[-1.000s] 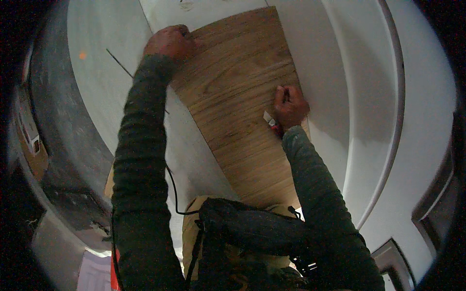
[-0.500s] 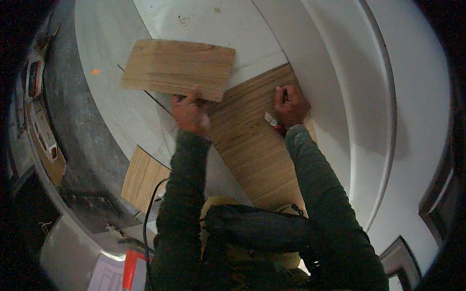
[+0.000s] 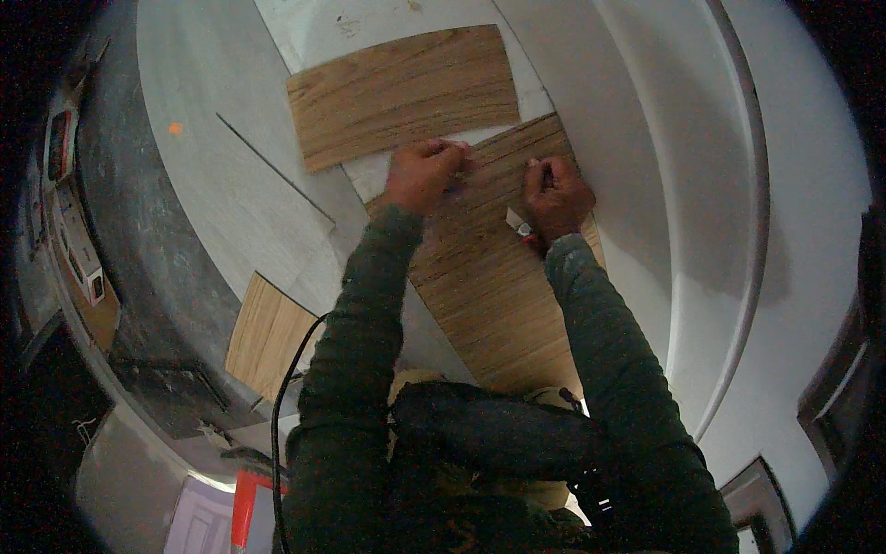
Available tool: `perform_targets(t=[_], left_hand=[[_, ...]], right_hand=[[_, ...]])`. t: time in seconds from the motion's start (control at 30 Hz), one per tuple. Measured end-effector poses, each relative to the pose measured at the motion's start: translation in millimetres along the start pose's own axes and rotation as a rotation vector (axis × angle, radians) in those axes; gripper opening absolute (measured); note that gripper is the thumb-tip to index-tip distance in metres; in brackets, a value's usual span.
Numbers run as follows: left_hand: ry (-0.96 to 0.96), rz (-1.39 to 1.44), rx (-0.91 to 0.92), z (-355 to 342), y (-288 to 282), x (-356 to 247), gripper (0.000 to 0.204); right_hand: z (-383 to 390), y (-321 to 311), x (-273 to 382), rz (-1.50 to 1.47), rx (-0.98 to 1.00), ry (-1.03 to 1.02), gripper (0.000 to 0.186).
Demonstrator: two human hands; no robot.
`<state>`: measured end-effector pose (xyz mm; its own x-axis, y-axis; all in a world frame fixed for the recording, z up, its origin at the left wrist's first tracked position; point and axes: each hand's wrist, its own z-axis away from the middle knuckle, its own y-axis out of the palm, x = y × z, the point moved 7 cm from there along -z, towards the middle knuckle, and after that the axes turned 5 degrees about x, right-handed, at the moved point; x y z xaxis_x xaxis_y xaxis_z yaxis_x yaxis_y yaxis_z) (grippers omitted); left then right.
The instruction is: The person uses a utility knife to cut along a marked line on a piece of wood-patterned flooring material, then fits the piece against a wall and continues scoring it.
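My left hand (image 3: pixel 426 175) is closed with curled fingers, just below the near edge of a short wood-look plank (image 3: pixel 406 88). Its fingertips are a little blurred, and whatever may be between them cannot be made out. That plank lies on a white surface, beyond a larger wood-look plank (image 3: pixel 489 277). My right hand (image 3: pixel 558 196) rests on the larger plank near its right edge, closed around a utility knife (image 3: pixel 519 223). The knife's pale blade end and a bit of red handle stick out at the hand's left side; the rest is hidden.
A white wall with a curved ledge (image 3: pixel 711 185) rises on the right. A grey panel (image 3: pixel 212 175) lies to the left, with a thin dark strip (image 3: pixel 272 171) across it. Another plank piece (image 3: pixel 268 337) and a black cable (image 3: pixel 277 425) are at lower left. Boxes (image 3: pixel 78 240) stand far left.
The short plank has moved right and away from me, and now lies beyond my left hand, which has let go of it. My left hand has shifted right. My right hand has hardly moved.
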<state>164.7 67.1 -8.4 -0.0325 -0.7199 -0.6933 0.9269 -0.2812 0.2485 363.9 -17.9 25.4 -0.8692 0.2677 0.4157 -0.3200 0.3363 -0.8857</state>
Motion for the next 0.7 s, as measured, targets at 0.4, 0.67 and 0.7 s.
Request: perform_targets(t=[0.4,0.67,0.7], left_hand=[[0.162,-1.543,-0.597,-19,-130,-109,0.109],[0.111,-1.253,-0.607,3,-114,-103,0.102],[0.111,-1.254,-0.61,2,-112,-101,0.102]], right_hand=[[0,5,1,-0.003,0.058,0.023,0.021],[-3,-1,10,-0.018,-0.05,-0.029,0.018],[-5,0,12,-0.038,-0.056,-0.032,0.019]])
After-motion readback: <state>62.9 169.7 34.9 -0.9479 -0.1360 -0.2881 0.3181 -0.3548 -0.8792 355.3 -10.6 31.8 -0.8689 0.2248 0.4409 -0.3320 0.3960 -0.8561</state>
